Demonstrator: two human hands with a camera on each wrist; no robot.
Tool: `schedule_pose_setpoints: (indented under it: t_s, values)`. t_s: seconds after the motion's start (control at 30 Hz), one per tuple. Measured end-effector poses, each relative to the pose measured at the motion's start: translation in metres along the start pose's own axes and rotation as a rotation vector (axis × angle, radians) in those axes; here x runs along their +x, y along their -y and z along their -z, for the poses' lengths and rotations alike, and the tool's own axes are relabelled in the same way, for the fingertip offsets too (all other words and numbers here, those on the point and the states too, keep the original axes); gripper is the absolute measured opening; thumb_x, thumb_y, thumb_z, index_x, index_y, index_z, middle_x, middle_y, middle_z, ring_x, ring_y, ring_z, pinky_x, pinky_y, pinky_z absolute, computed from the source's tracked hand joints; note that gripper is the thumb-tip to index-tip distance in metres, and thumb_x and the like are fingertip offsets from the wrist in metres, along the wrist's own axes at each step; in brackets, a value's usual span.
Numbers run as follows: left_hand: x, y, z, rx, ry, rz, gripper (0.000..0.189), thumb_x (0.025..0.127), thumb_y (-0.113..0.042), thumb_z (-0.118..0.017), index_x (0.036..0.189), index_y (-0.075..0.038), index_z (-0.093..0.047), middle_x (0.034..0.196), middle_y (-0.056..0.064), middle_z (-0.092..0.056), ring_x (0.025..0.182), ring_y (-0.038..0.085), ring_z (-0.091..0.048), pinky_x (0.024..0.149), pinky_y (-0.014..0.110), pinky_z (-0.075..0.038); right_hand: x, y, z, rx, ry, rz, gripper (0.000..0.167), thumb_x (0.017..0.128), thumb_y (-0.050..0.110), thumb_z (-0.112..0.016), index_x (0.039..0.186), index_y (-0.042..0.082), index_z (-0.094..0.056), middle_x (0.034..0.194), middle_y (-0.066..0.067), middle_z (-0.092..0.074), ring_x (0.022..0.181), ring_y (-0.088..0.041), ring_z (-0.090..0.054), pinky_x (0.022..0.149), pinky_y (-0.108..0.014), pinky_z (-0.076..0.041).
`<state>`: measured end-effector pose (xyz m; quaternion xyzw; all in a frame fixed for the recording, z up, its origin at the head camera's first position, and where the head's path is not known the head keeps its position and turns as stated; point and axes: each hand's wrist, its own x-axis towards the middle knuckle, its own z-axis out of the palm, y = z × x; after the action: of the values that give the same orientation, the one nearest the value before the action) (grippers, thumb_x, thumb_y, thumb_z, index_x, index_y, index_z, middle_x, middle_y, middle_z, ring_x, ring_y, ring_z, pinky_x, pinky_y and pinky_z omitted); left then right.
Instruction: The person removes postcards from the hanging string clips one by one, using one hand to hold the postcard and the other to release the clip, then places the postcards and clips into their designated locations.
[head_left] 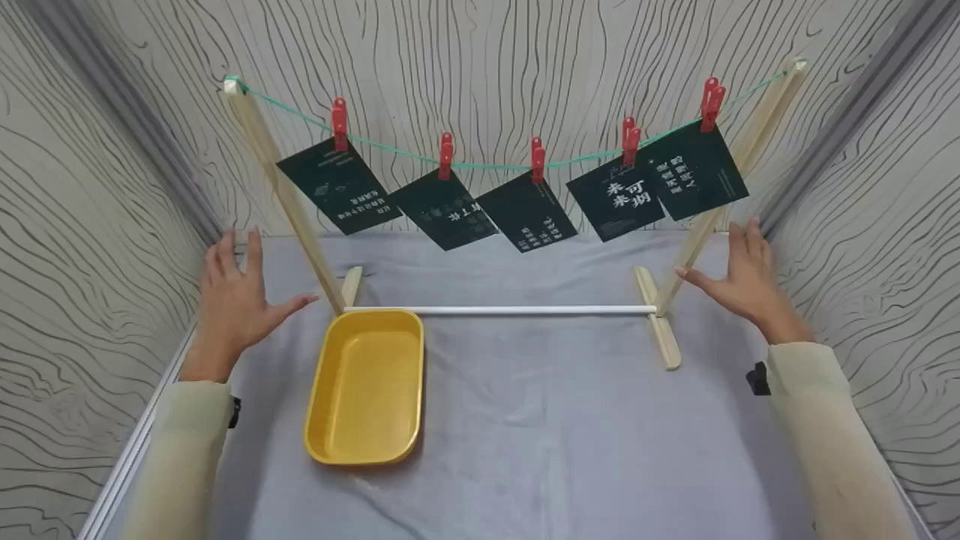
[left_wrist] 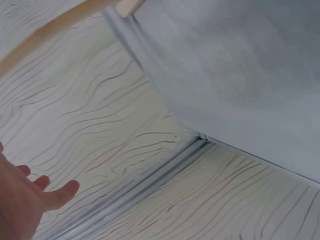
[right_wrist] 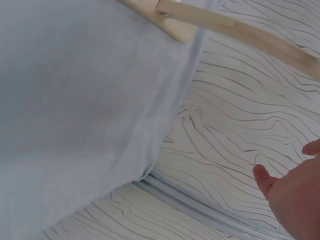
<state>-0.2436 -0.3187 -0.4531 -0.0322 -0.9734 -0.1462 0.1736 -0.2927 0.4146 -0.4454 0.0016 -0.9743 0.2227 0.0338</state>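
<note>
While my left hand (head_left: pixel 236 296) and right hand (head_left: pixel 744 285) are spread near far worktop (head_left: pixel 540 420) corners | yellow tray (head_left: pixel 367 397) part-hides rack (head_left: pixel 499 310) | cards' (head_left: pixel 526 214) fine print blurs

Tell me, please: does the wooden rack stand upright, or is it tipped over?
Upright. In the head view, the wooden rack stands on its feet, and five cards hang from its green line.

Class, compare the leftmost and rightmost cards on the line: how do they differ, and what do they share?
The leftmost card carries small white lettering towards its lower right; the rightmost card has larger characters on its left side. The leftmost card's peg looks narrow and single, while the rightmost card's peg shows both handles spread apart. Both cards are dark, printed in white, and hang tilted from the green line.
</note>
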Motion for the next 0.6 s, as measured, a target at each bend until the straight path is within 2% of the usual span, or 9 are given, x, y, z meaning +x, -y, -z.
schedule_pose_setpoints:
  t_s: [0.2, 0.37, 0.43, 0.5, 0.6]
  values:
    - [0.005, -0.022, 0.019, -0.002, -0.164, -0.053, 0.126, 0.080, -0.064, -0.082, 0.170, -0.015, -0.008, 0.171, 0.026, -0.018, 0.151, 0.052, -0.024, 0.118, 0.076, -0.031, 0.006, 0.011, 0.001, 0.033, -0.005, -0.001, 0.122, 0.093, 0.068, -0.065, 0.166, -0.004, 0.001, 0.171, -0.034, 0.017, 0.156, -0.064, 0.000, 0.115, -0.085, -0.016]
    - [0.007, -0.041, 0.031, 0.000, -0.221, -0.091, 0.122, 0.081, -0.061, -0.083, 0.170, -0.018, -0.012, 0.169, 0.022, -0.021, 0.150, 0.045, -0.027, 0.117, 0.069, -0.040, 0.006, 0.017, 0.005, 0.072, -0.052, 0.018, 0.115, 0.096, 0.063, -0.064, 0.166, -0.004, -0.003, 0.172, -0.035, 0.006, 0.157, -0.062, -0.004, 0.118, -0.083, -0.016]
    - [0.008, -0.049, 0.034, 0.008, -0.247, -0.117, 0.120, 0.081, -0.061, -0.083, 0.169, -0.019, -0.014, 0.167, 0.021, -0.024, 0.147, 0.043, -0.029, 0.116, 0.066, -0.043, 0.005, 0.019, 0.008, 0.100, -0.076, 0.032, 0.110, 0.097, 0.060, -0.065, 0.166, -0.004, -0.007, 0.172, -0.036, -0.001, 0.156, -0.060, -0.013, 0.118, -0.080, -0.024]
    - [0.008, -0.057, 0.036, 0.005, -0.301, -0.167, 0.115, 0.081, -0.058, -0.084, 0.168, -0.017, -0.020, 0.163, 0.022, -0.031, 0.143, 0.041, -0.034, 0.115, 0.062, -0.047, 0.003, 0.021, 0.010, 0.141, -0.096, 0.040, 0.106, 0.099, 0.056, -0.065, 0.165, -0.004, -0.010, 0.171, -0.036, -0.009, 0.153, -0.058, -0.022, 0.116, -0.076, -0.032]
    - [0.009, -0.069, 0.037, -0.013, -0.421, -0.285, 0.101, 0.083, -0.051, -0.086, 0.161, -0.011, -0.036, 0.152, 0.023, -0.045, 0.134, 0.039, -0.043, 0.112, 0.056, -0.052, 0.001, 0.026, 0.015, 0.206, -0.128, 0.042, 0.099, 0.100, 0.054, -0.064, 0.165, -0.003, -0.014, 0.168, -0.034, -0.019, 0.147, -0.055, -0.033, 0.109, -0.071, -0.044]
